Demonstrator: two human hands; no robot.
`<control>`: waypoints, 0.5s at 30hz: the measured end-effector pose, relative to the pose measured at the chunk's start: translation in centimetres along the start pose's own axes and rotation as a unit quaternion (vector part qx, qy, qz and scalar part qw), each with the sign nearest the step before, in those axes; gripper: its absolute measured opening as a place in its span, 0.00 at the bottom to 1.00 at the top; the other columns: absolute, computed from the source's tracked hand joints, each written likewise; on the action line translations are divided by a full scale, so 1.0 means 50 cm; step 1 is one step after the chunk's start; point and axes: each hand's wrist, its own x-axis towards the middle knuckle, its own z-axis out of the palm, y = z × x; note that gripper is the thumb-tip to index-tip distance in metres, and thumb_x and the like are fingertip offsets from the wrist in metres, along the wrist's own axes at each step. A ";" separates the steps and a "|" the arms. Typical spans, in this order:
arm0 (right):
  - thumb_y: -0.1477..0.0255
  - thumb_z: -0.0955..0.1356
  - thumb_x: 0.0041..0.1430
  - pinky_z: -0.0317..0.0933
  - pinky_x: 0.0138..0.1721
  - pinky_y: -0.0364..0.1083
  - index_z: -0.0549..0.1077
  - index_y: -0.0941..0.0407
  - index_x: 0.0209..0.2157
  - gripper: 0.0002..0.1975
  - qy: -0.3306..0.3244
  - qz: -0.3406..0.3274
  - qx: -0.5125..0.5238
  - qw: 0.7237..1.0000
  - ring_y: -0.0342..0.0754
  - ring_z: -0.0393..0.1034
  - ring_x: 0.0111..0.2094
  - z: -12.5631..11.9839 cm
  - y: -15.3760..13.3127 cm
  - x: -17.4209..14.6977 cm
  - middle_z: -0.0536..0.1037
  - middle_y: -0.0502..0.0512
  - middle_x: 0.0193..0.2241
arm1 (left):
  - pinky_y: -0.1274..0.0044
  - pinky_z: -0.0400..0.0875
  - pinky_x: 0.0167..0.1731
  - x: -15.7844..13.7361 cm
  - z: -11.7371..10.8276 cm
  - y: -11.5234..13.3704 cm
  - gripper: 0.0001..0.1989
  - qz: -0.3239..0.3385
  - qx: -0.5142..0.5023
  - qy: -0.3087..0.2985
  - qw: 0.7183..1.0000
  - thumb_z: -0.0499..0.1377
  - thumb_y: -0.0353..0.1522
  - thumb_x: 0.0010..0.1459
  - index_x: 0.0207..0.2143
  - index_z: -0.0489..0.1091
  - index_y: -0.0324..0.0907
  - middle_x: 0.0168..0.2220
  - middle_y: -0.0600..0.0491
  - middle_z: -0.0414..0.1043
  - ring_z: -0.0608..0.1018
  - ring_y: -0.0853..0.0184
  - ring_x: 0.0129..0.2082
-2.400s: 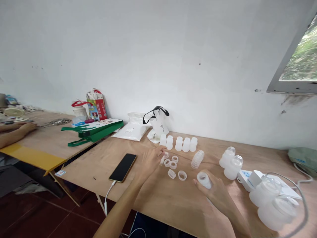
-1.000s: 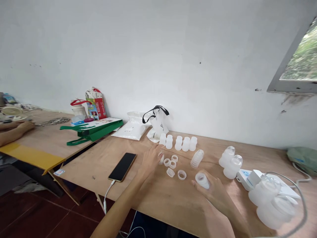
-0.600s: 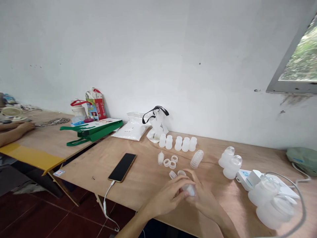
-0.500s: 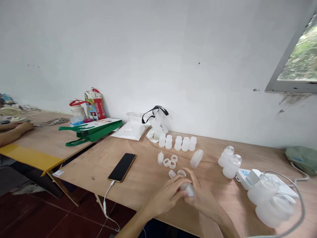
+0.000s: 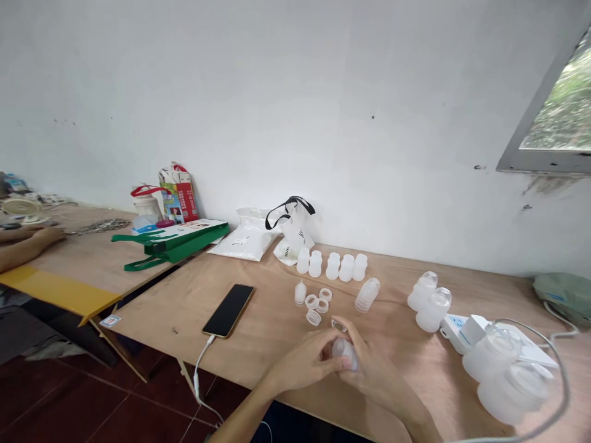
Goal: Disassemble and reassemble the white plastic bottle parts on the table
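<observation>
Gripping one small frosted bottle [image 5: 347, 353] between left hand [image 5: 305, 359] and right hand [image 5: 372, 364], over near part of wooden surface [image 5: 272, 332], close to front edge. Left-hand fingers clamped on bottle from left side, thumb low against it. Right-hand fingers curled around it from right, index finger pointing up and away. Partly hiding bottle with both hands; cannot tell whether touching surface underneath. Just past right index finger, partly covered by it: loose ring [image 5: 338, 321]. Left of that, near left hand: tilted ring [image 5: 314, 319]. Farther back: cluster of three loose rings [image 5: 322, 311]. Beside cluster: upright stack of clear caps [image 5: 300, 295]. To right of cluster: leaning stack of clear domes [image 5: 367, 296]. Along back near wall: row of five uncapped bottles [image 5: 332, 267], split two and three by a gap. At right: pair of domed bottles [image 5: 430, 317], plus larger-looking near pair [image 5: 510, 397] beside power strip [image 5: 457, 323]. At left: dark-screened phone [image 5: 228, 311] with white cable [image 5: 196, 372] plugged in. Behind phone: white plastic package [image 5: 244, 240], white bag with black handles [image 5: 298, 231]. On neighbouring surface: green bag [image 5: 189, 237], co-worker's arm [image 5: 25, 247].
</observation>
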 end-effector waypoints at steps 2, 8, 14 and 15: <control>0.70 0.66 0.61 0.66 0.41 0.47 0.53 0.47 0.70 0.38 0.000 0.012 -0.052 0.999 0.55 0.80 0.41 0.015 0.000 0.005 0.83 0.55 0.46 | 0.77 0.65 0.35 0.011 0.013 -0.017 0.19 -0.048 -0.003 0.048 0.998 0.57 0.47 0.67 0.42 0.73 0.41 0.36 0.53 0.75 0.74 0.64 0.35; 0.71 0.64 0.62 0.65 0.39 0.48 0.58 0.48 0.68 0.33 0.061 0.006 -0.174 0.983 0.58 0.80 0.41 0.052 0.003 0.020 0.79 0.59 0.55 | 0.75 0.62 0.32 0.027 0.042 -0.055 0.29 -0.128 0.037 0.123 0.984 0.47 0.53 0.70 0.26 0.67 0.41 0.27 0.53 0.69 0.73 0.63 0.32; 0.70 0.64 0.62 0.64 0.35 0.47 0.53 0.53 0.70 0.35 0.031 0.022 -0.133 0.990 0.58 0.81 0.38 0.046 0.003 0.018 0.84 0.58 0.43 | 0.77 0.69 0.33 0.008 -0.008 -0.032 0.24 -0.033 -0.052 0.007 0.998 0.62 0.48 0.62 0.55 0.69 0.45 0.38 0.53 0.72 0.73 0.64 0.35; 0.70 0.64 0.62 0.64 0.34 0.47 0.53 0.52 0.70 0.36 0.033 0.018 -0.128 0.991 0.57 0.81 0.38 0.045 0.001 0.017 0.84 0.57 0.43 | 0.78 0.69 0.29 0.006 -0.012 -0.030 0.25 -0.042 -0.069 -0.009 0.997 0.63 0.49 0.60 0.53 0.70 0.44 0.37 0.53 0.71 0.73 0.64 0.34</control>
